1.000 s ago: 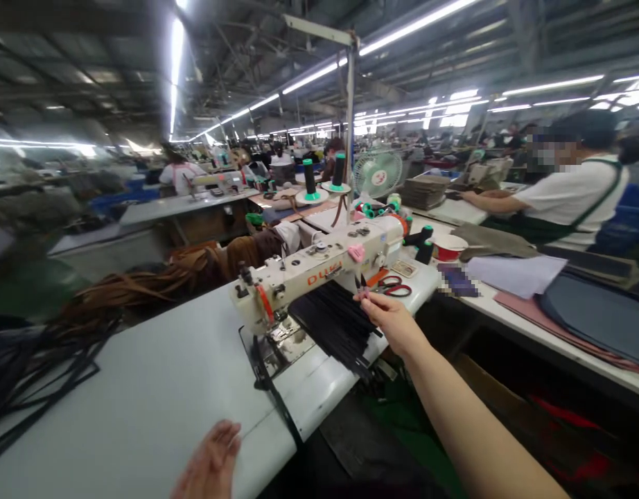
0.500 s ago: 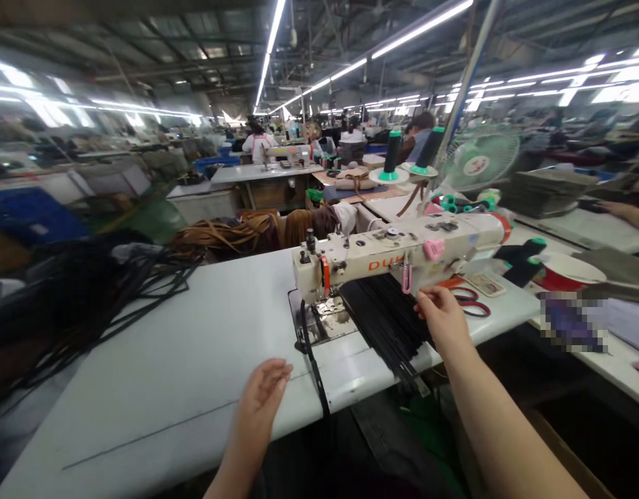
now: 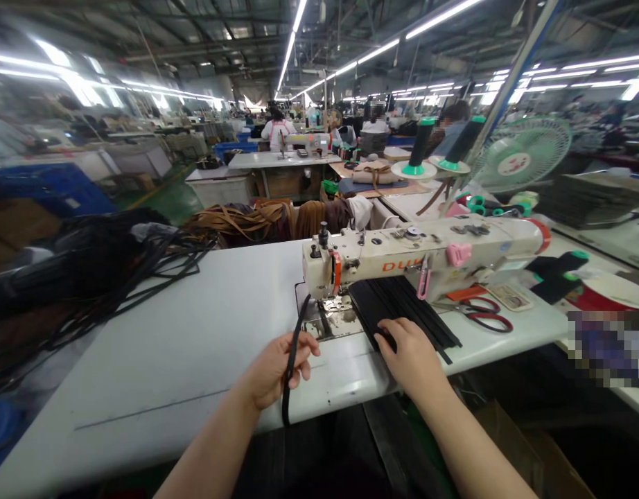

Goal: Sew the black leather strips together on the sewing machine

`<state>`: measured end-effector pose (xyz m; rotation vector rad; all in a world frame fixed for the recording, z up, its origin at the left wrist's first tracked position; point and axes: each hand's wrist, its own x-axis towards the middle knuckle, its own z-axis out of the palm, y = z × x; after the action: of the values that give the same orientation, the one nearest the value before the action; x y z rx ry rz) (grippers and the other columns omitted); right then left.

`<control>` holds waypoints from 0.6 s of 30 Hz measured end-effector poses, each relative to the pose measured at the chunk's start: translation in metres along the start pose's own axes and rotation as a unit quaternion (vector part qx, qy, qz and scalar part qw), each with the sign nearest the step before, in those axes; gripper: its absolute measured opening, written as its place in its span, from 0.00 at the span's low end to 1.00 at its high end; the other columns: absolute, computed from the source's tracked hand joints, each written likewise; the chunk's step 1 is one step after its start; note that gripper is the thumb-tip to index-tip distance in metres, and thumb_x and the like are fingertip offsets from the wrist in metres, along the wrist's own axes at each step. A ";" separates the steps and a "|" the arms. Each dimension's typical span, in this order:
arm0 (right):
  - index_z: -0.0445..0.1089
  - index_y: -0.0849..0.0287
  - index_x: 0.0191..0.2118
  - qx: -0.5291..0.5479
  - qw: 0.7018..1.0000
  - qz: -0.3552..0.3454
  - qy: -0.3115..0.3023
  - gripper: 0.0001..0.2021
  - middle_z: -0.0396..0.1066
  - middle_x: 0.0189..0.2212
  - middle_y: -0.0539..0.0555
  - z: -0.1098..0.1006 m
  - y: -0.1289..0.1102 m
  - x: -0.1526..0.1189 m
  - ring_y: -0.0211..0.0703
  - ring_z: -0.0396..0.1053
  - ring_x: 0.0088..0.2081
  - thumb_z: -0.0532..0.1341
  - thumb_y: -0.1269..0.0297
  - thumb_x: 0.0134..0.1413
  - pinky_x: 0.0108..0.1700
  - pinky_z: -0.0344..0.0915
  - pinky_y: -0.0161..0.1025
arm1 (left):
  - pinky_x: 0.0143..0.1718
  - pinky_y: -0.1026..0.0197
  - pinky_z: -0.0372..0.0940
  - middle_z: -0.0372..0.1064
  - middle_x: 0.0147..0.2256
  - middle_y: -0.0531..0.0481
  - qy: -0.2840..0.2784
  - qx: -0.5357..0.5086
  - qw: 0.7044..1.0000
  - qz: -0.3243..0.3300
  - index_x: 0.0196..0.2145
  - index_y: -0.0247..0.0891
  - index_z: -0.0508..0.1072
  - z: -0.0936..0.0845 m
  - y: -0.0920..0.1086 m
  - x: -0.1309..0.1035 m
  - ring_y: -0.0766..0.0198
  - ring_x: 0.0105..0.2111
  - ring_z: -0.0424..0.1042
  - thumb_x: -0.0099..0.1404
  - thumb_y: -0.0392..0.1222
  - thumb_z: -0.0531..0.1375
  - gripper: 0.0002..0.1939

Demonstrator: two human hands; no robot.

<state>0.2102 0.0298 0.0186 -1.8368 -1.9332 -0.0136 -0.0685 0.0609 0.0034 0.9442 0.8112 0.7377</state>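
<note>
A cream sewing machine [image 3: 428, 258] stands on the white table [image 3: 168, 360]. My left hand [image 3: 278, 367] grips a black strap [image 3: 294, 346] that runs from under the machine's needle down over the table's front edge. My right hand [image 3: 410, 357] rests palm down on the near end of a stack of black strips [image 3: 403, 312] lying under the machine's arm. A pink clip [image 3: 422, 283] hangs from the front of the machine.
Red-handled scissors [image 3: 478, 315] lie right of the strips. A heap of black straps [image 3: 91, 270] covers the table's left end, with brown straps [image 3: 247, 220] behind. Thread cones [image 3: 421, 149] and a green fan [image 3: 522, 152] stand behind the machine. Other people work at distant tables.
My left hand moved up from the table edge and closed on the black strap. My right hand left the pink clip and came down onto the black strips. The view swung left.
</note>
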 end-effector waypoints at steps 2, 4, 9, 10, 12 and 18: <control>0.73 0.62 0.47 -0.052 0.999 -0.007 -0.015 0.09 0.73 0.41 0.60 0.004 -0.005 0.010 0.55 0.70 0.46 0.64 0.67 0.63 0.52 0.64 0.46 | 0.24 0.67 0.66 0.73 0.37 0.45 0.027 0.049 0.998 0.032 0.37 0.35 0.75 0.000 -0.001 0.004 0.65 0.29 0.73 0.59 0.58 0.70 0.22; 0.72 0.64 0.50 -0.098 0.995 -0.013 -0.031 0.13 0.72 0.43 0.61 0.007 -0.009 0.019 0.57 0.69 0.47 0.67 0.64 0.63 0.52 0.63 0.47 | 0.35 0.59 0.72 0.74 0.35 0.45 0.063 0.150 0.982 0.091 0.36 0.35 0.76 0.001 -0.001 0.014 0.59 0.34 0.75 0.60 0.61 0.69 0.23; 0.71 0.67 0.48 -0.172 0.983 -0.013 -0.056 0.18 0.70 0.43 0.64 0.011 -0.014 0.035 0.58 0.68 0.45 0.69 0.56 0.63 0.48 0.63 0.47 | 0.44 0.54 0.71 0.75 0.38 0.43 0.153 0.319 0.907 0.229 0.35 0.37 0.78 0.001 -0.004 0.040 0.55 0.39 0.74 0.73 0.63 0.50 0.29; 0.72 0.66 0.47 -0.174 0.983 -0.012 -0.058 0.15 0.70 0.42 0.63 0.011 -0.014 0.038 0.57 0.68 0.45 0.68 0.57 0.65 0.47 0.63 0.46 | 0.46 0.53 0.71 0.76 0.39 0.43 0.181 0.320 0.900 0.236 0.35 0.37 0.78 0.000 -0.005 0.043 0.55 0.41 0.74 0.75 0.62 0.46 0.31; 0.72 0.64 0.45 -0.176 0.983 -0.005 -0.052 0.09 0.70 0.40 0.61 0.010 -0.010 0.045 0.55 0.69 0.43 0.64 0.62 0.68 0.46 0.62 0.44 | 0.51 0.49 0.69 0.76 0.40 0.42 0.229 0.343 0.874 0.257 0.36 0.37 0.78 -0.001 -0.010 0.047 0.53 0.44 0.73 0.76 0.61 0.45 0.31; 0.70 0.68 0.48 -0.202 0.978 0.039 -0.025 0.07 0.70 0.44 0.66 0.015 0.006 0.076 0.57 0.69 0.47 0.61 0.71 0.67 0.48 0.62 0.43 | 0.59 0.47 0.65 0.76 0.45 0.43 0.199 0.440 0.809 0.334 0.39 0.39 0.79 -0.005 -0.019 0.052 0.51 0.51 0.72 0.77 0.54 0.46 0.26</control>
<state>0.2119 0.1067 0.0291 -2.1859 -2.0022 -0.3638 -0.0434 0.0981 -0.0289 2.0251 1.2486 1.2288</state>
